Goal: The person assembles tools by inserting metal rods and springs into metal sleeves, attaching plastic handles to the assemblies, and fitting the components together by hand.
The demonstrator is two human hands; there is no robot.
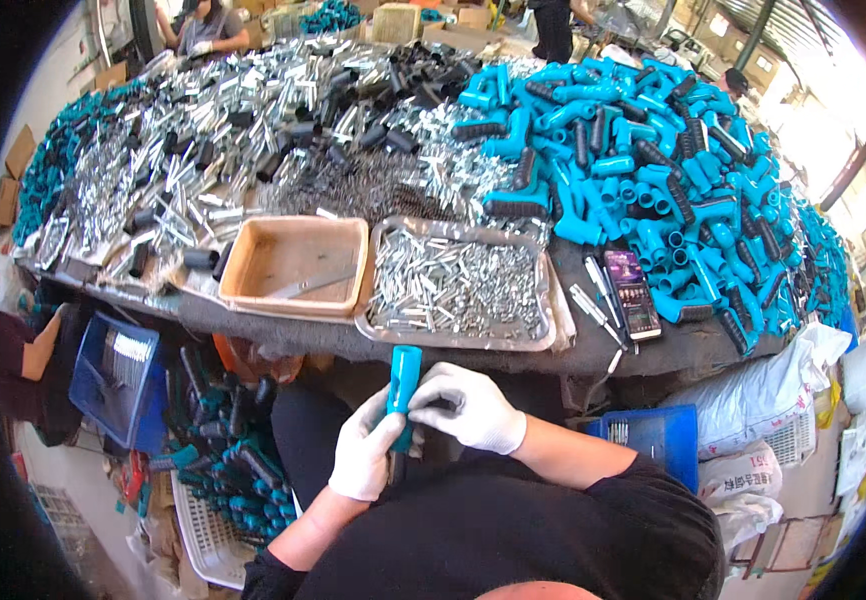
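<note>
Just in front of the table edge I hold a turquoise plastic tool handle [406, 376] upright. My left hand [363, 455], in a white glove, is wrapped round its lower part. My right hand [475, 410], gloved too, is at the handle's right side with thumb and fingers pinched together. Whatever is in that pinch, if anything, is too small to make out. Beyond the handle lies a metal tray [365, 325] filled with small silvery pins and metal parts. Left of it stands a tan plastic tray [293, 308] with a flat metal strip inside.
Turquoise handles [643, 190] with black grips heap up at the right; metal tubes and black sleeves [283, 110] cover the left. A phone [633, 295] and pens [598, 310] lie right of the trays. A white basket [203, 540] and blue bins [653, 435] flank me. Others work nearby.
</note>
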